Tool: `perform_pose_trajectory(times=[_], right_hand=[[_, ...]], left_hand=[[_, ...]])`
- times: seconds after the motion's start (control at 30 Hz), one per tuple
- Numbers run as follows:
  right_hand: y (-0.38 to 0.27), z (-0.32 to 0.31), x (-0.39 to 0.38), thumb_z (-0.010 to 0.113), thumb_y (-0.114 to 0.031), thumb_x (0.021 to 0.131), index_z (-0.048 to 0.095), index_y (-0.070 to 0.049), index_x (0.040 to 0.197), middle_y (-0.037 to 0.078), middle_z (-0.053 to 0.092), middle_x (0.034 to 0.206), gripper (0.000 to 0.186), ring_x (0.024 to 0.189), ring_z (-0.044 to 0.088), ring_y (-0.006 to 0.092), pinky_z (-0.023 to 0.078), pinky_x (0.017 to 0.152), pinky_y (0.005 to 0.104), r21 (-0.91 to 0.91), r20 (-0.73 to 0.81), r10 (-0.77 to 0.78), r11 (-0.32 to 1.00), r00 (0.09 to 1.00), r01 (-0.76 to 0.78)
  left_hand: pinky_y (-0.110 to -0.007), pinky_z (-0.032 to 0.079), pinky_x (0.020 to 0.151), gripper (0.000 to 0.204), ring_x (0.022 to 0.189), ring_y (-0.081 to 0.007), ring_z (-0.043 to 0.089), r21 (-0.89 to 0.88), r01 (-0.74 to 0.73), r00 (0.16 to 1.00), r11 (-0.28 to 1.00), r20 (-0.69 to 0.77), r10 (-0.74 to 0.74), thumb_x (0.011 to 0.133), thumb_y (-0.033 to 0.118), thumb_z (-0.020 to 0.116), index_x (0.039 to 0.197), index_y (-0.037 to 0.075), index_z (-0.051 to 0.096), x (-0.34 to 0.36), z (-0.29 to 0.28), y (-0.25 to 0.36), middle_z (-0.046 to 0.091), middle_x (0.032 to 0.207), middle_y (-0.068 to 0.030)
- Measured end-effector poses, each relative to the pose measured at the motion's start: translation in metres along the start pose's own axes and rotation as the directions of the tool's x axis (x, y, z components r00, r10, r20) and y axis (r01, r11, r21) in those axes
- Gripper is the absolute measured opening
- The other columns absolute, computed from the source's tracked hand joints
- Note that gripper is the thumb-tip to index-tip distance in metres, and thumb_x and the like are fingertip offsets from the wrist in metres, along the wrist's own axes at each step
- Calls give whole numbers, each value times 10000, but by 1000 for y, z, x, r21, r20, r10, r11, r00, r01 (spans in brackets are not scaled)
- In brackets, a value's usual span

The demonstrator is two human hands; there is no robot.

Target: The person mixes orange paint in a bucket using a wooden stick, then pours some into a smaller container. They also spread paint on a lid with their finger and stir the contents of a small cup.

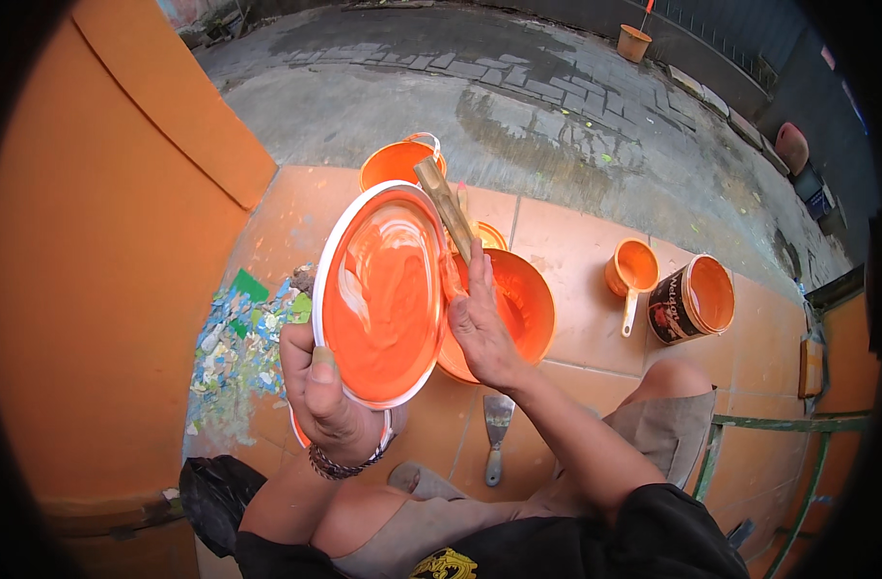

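My left hand [320,381] grips a white-rimmed round lid [378,294] coated in wet orange paint, tilted up toward me. My right hand [482,318] holds a wooden stick [439,193] upright at the lid's right edge, with orange paint near my fingers. Behind them a large orange basin [523,304] of paint sits on the tiles, and an orange bucket [393,159] with a handle stands farther back, partly hidden by the lid. A metal scraper [498,425] lies below my right hand.
An orange dipper [631,280] and a paint pail [692,304] stand to the right. Paint chips [224,357] litter the tiled ledge [581,222] beside the orange wall [89,309]. A green metal frame [769,423] is at lower right, a black bag [214,492] at lower left.
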State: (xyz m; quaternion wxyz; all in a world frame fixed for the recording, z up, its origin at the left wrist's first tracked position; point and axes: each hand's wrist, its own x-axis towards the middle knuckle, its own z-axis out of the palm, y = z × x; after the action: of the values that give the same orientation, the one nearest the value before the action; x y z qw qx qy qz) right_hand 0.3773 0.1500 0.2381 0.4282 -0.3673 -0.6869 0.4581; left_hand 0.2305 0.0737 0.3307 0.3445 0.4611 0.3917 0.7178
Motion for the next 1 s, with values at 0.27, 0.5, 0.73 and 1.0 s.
perform_pose_trajectory(times=[0.27, 0.5, 0.73, 1.0], right_hand=[[-9, -25, 19, 370, -500, 959, 656, -55, 878, 180, -63, 1539, 535, 1384, -131, 452, -39, 1059, 628, -209, 64, -108, 971, 992, 120], [-26, -42, 38, 387, -521, 944, 685, -51, 848, 173, -45, 1541, 565, 1389, -84, 458, -13, 1059, 640, -384, 161, -162, 899, 974, 213], [-36, -56, 54, 420, -512, 931, 698, -59, 888, 164, -40, 1542, 533, 1392, -71, 450, -5, 1066, 638, -510, 298, -189, 797, 936, 324], [-56, -62, 70, 362, -568, 925, 656, -148, 1122, 144, -39, 1545, 550, 1392, -86, 437, -30, 1068, 633, -581, 415, -180, 702, 892, 412]], left_hand=[[-370, 463, 932, 354, 1081, -190, 538, -195, 145, 988, 970, -28, -153, 925, 311, 402, 1161, 48, 421, 10, -13, 4, 531, 1145, -81], [-357, 452, 945, 350, 1105, -181, 535, -272, 212, 977, 939, 39, -210, 928, 303, 412, 1147, 35, 458, 16, -30, 1, 535, 1177, -90], [-361, 451, 954, 417, 1107, -194, 543, -331, 278, 960, 902, 96, -261, 921, 316, 450, 1204, 10, 459, 23, -36, 3, 545, 1193, -109], [-368, 457, 951, 439, 1097, -201, 554, -282, 348, 935, 894, 175, -308, 914, 323, 479, 1200, -10, 464, 29, -42, -3, 559, 1175, -122]])
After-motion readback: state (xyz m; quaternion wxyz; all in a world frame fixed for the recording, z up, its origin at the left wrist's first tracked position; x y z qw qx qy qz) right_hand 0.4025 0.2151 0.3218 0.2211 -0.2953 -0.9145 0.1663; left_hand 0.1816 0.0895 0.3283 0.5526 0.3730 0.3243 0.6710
